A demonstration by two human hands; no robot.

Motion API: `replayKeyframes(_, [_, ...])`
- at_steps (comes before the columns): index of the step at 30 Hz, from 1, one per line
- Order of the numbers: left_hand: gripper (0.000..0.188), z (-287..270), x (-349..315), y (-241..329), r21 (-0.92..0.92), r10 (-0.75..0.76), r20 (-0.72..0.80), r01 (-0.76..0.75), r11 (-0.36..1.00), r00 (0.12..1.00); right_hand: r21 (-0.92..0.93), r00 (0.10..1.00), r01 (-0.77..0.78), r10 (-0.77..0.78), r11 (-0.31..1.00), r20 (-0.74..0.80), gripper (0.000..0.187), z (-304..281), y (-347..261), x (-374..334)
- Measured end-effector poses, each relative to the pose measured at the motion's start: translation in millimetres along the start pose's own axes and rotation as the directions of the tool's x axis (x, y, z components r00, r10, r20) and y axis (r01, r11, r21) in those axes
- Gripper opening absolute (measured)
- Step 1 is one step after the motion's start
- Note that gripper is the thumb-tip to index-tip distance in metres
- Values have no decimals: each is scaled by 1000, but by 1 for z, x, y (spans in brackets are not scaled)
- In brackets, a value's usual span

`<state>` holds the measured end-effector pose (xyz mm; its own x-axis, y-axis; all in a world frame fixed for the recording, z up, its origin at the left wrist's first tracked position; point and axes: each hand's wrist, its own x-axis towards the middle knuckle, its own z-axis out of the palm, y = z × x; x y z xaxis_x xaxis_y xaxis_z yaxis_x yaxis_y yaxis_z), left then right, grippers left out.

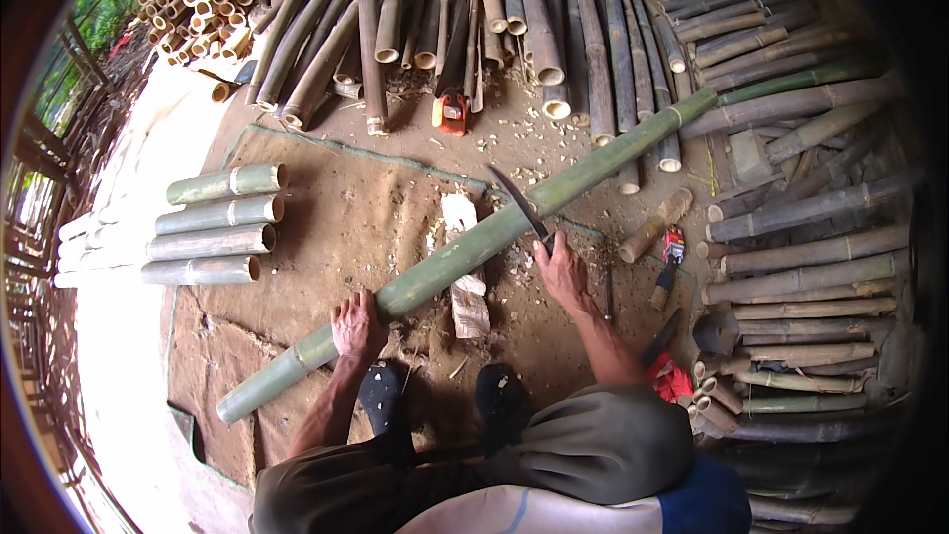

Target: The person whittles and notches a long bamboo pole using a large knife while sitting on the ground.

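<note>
A long green bamboo pole slants from the near left to the far right. My left hand is closed over the pole towards its near end. My right hand grips a hand tool with a dark, curved, tapering blade. That blade crosses the pole near its middle; whether it touches the surface or has teeth I cannot make out. The handle is mostly hidden in my fist. Beneath the pole lies a pale, notched wood block, showing on both sides of it.
Several cut bamboo sections lie at left on a brown ground cloth. Dark bamboo poles fan out at the back, more line the right. An orange-ended tool, a red-and-black tool and a short bamboo piece lie around. Chips are scattered.
</note>
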<state>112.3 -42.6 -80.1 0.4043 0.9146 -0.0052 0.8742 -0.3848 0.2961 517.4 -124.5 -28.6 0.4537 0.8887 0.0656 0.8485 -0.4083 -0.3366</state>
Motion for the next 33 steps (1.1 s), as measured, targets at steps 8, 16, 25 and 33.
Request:
replayKeyframes(8, [28, -7, 3, 8, -98, -22, 64, 28, 995, 998, -13, 999, 29, -30, 999, -37, 48, -1, 2, 5])
replayKeyframes(16, [37, -39, 6, 0, -92, -65, 225, 87, 992, 972, 74, 992, 17, -26, 997, 126, 53, -11, 2, 12])
replayKeyframes(25, [36, -37, 12, 4, -107, -67, 239, 95, 990, 969, 22, 924, 248, -244, 968, 296, 51, -20, 12, -14])
replayKeyframes(33, [36, -46, 7, -7, -89, -79, 212, 99, 991, 974, 148, 949, 157, -191, 976, 250, 48, -26, -12, 10])
